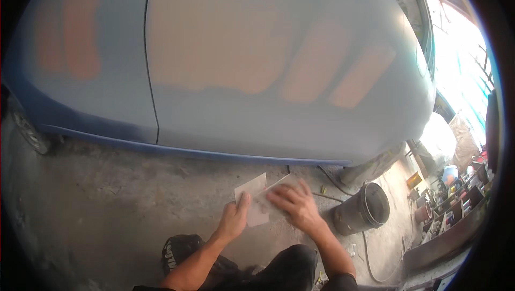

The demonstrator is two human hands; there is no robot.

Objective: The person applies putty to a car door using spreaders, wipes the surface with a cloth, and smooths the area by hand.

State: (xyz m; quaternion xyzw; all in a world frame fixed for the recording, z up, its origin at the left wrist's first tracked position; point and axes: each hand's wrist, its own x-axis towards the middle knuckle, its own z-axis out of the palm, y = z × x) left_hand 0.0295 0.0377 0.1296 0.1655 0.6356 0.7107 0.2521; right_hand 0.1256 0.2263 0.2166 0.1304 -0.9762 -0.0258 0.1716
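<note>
In front of my knees, my left hand [233, 218] grips a thin, flat, light-grey plate [254, 186], thumb on its upper face. A small reddish spot shows near the plate's right side. My right hand [298, 208] is closed on a second thin, pale flat blade [280, 181], slanted against or just over the first; whether they touch I cannot tell. The right fingers are slightly blurred and hide part of both pieces. Beyond my hands stands the side of a car body [241, 124], matte grey with orange-pink filler patches [214, 44] and a blue lower edge.
A dark bucket [354, 213] stands right of my right hand, with a hose [370, 259] on the concrete floor [118, 200] beside it. A car wheel [29, 127] is at far left. Shelving with cans and tools [450, 210] lines the right side. A dark bag-like item [179, 248] lies by my left forearm.
</note>
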